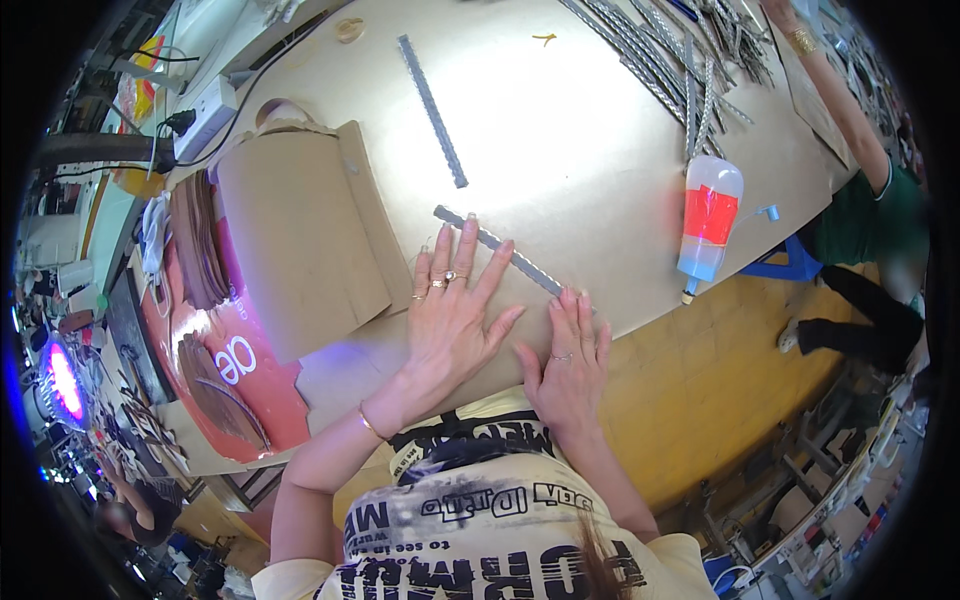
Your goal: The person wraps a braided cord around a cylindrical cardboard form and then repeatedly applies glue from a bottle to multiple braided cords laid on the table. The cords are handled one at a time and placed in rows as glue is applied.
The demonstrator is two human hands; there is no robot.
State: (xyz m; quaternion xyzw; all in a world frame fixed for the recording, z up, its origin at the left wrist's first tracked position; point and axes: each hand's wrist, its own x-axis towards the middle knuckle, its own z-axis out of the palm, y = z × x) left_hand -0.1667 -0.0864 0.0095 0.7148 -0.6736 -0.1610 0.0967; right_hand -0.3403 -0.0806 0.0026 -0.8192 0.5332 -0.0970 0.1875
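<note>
A narrow grey braided strip [520,262] lies slantwise on the table in front of me. My left hand [455,300] rests on its upper left part, fingers stretched and spread, rings on some of them. At the strip's lower right end the fingertips of my right hand [568,360] press down, its fingers extended and the thumb apart. A second grey strip [432,110] lies flat farther off, apart from both hands. To the right of my hands, a clear squeeze bottle [711,215] with a red band lies on its side, its nozzle toward me.
Left of my hands lies a brown cardboard piece [300,235], beside brown strips [200,240] on a red sheet [285,400]. Many grey braided strips [665,65] are heaped at the far right. Another person's arm [840,100] reaches in there. A blue stool [785,262] stands beyond the table edge.
</note>
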